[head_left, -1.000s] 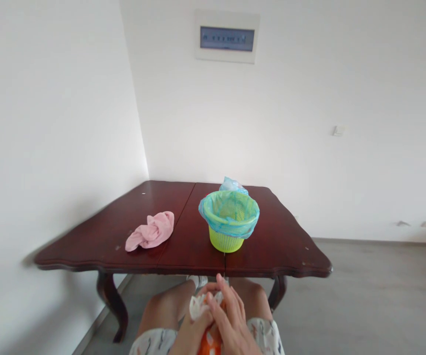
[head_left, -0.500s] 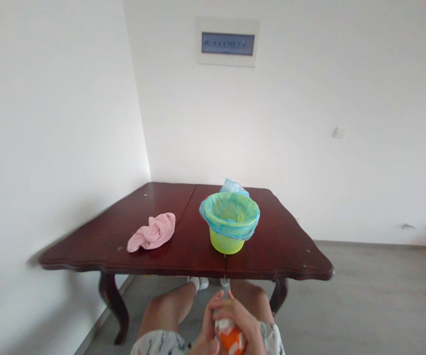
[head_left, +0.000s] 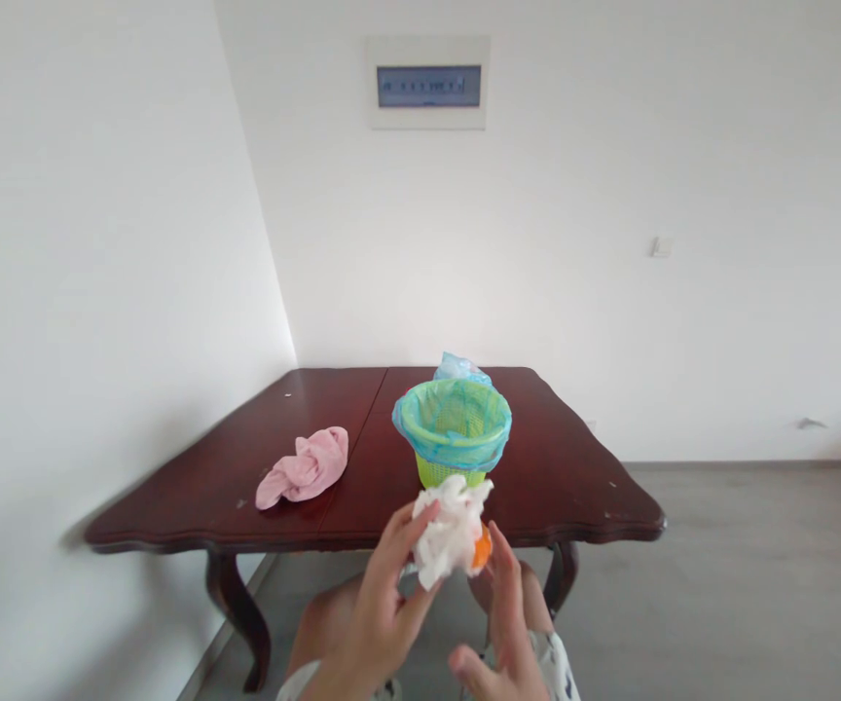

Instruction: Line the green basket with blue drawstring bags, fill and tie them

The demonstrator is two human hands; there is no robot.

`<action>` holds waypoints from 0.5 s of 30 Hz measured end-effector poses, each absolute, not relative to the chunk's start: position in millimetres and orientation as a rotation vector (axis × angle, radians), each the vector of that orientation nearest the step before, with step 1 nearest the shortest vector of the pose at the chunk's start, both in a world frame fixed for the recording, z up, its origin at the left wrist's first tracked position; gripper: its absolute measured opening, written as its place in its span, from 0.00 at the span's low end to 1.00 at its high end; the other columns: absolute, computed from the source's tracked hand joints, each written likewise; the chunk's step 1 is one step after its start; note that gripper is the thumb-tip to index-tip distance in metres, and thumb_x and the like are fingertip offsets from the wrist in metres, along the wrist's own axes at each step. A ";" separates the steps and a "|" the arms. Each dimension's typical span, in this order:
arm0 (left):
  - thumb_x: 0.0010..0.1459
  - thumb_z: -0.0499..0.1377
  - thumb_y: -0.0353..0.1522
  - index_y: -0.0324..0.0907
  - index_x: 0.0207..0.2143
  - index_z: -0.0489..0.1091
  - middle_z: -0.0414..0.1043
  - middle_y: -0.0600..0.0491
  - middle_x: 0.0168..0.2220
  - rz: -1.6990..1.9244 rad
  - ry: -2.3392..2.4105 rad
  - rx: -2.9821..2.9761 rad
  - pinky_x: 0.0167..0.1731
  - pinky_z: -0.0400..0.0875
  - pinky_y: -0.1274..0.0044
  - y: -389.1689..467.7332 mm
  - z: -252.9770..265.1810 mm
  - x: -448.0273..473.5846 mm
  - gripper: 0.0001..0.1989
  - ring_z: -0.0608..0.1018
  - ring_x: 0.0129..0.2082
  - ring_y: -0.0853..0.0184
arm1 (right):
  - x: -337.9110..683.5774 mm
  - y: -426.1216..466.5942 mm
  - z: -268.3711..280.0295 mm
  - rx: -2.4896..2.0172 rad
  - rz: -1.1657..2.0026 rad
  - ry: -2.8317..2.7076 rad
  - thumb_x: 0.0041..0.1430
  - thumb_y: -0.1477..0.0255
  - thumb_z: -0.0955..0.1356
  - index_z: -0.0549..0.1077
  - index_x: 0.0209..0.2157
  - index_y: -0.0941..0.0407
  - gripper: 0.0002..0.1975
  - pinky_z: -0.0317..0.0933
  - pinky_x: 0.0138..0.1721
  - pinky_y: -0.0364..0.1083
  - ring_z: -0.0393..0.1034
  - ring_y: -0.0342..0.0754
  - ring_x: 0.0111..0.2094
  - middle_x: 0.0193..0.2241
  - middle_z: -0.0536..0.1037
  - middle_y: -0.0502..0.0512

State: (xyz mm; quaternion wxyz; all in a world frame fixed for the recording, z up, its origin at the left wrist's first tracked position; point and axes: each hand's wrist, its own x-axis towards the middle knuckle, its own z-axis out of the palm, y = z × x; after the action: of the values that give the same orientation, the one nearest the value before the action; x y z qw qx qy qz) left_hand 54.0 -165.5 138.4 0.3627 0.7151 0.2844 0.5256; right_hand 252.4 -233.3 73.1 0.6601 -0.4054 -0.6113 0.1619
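Observation:
My left hand [head_left: 383,599] is closed round a crumpled white tissue [head_left: 448,531], raised in front of the table's near edge. A bright orange piece [head_left: 482,547] shows at the tissue's right side; I cannot make out what it is. My right hand [head_left: 504,633] is just right of the bundle, thumb and fingers apart. Its fingertips are close to the orange piece, and whether they touch it is unclear. Directly behind the tissue stands a yellow-green plastic basket [head_left: 435,474], lined with a thin blue bag [head_left: 457,454], its lower front partly hidden.
A dark red wooden table [head_left: 566,477] holds the basket. To its left lies a bunched pink cloth [head_left: 305,469]. Behind the basket is a light-blue plastic bag [head_left: 457,367]. White walls rise behind and left, with an electrical panel [head_left: 429,86]. My legs are under the table.
Both hands have risen from my lap toward the basket. They were cupped together round the white and orange bundle; now the left holds it and the right has come away with fingers spread.

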 end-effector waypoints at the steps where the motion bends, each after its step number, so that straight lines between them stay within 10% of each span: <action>1: 0.76 0.69 0.40 0.64 0.79 0.72 0.69 0.44 0.79 1.460 0.725 1.978 0.77 0.71 0.52 -148.9 163.0 54.5 0.32 0.72 0.79 0.41 | 255.0 -232.8 69.4 -0.967 0.324 -1.402 0.75 0.37 0.71 0.50 0.88 0.46 0.54 0.73 0.73 0.70 0.66 0.74 0.80 0.82 0.64 0.70; 6: 0.81 0.64 0.41 0.57 0.83 0.66 0.58 0.41 0.84 1.507 0.859 2.500 0.81 0.63 0.50 -49.4 263.7 64.8 0.33 0.65 0.83 0.44 | 265.5 -225.6 34.5 -1.050 0.410 -1.448 0.82 0.63 0.72 0.63 0.81 0.43 0.33 0.83 0.63 0.54 0.83 0.61 0.67 0.73 0.78 0.65; 10: 0.68 0.77 0.50 0.57 0.84 0.64 0.24 0.41 0.91 1.054 1.104 2.756 0.80 0.50 0.31 3.3 277.2 65.0 0.49 0.41 0.87 0.21 | 272.4 -224.8 14.2 -1.098 0.479 -1.277 0.82 0.58 0.72 0.71 0.76 0.45 0.27 0.85 0.59 0.53 0.87 0.59 0.61 0.67 0.83 0.65; 15: 0.65 0.79 0.51 0.60 0.90 0.44 0.21 0.35 0.90 0.893 1.168 2.754 0.80 0.54 0.34 10.6 223.8 43.8 0.64 0.43 0.88 0.26 | 310.2 -210.1 26.5 -1.185 0.420 -1.122 0.82 0.54 0.70 0.72 0.72 0.50 0.26 0.85 0.55 0.54 0.88 0.59 0.57 0.63 0.84 0.69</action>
State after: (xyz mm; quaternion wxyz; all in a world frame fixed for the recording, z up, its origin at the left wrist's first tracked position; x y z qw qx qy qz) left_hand 43.8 10.6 223.8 0.0101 0.8821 0.3741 0.2859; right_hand 310.2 -210.1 26.5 0.6655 -0.5250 -0.4968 0.1861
